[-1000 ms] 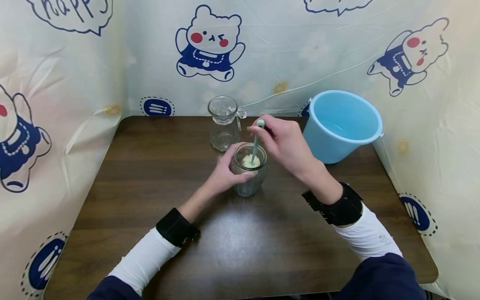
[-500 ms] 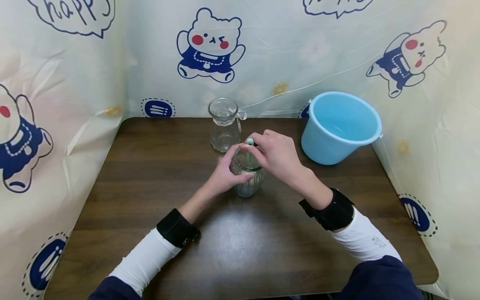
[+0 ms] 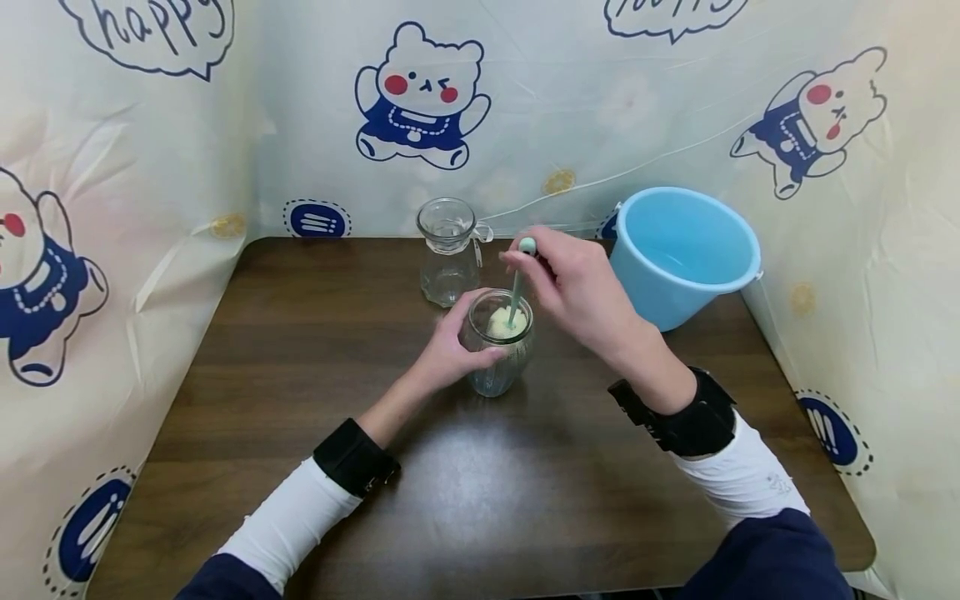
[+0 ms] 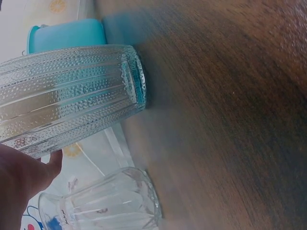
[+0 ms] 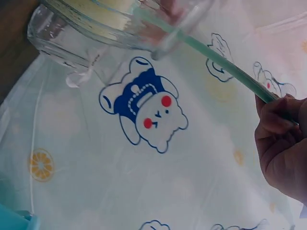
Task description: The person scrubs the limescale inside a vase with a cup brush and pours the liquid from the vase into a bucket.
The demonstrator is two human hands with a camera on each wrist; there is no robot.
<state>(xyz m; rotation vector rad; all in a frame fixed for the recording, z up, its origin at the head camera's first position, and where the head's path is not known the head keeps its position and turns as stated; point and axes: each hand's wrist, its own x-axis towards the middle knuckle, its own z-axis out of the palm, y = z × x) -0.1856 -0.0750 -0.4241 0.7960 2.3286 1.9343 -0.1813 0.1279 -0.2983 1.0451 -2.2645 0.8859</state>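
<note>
In the middle of the head view, my left hand [image 3: 453, 343] grips a ribbed clear glass [image 3: 495, 377] around its side, just below the rim. The glass stands upright on the table, and beads cover its wall [image 4: 81, 91] in the left wrist view. Above it, my right hand [image 3: 581, 283] pinches the top of the green handle [image 5: 220, 62] of a bottle brush. The cream sponge head of the brush [image 3: 507, 323] sits inside the glass, near its mouth. Right behind the glass is a clear jar [image 3: 447, 271] with a ribbon at its neck.
A light blue bucket [image 3: 678, 267] stands at the back right of the dark wooden table [image 3: 300, 367]. Around the table's back and sides hangs a pale curtain [image 3: 300, 100] with bear prints.
Half a second ago the right hand had lowered to the rim, with the brush deep in the glass. Now hand and brush are up again, much as one second ago. The left hand keeps its place.
</note>
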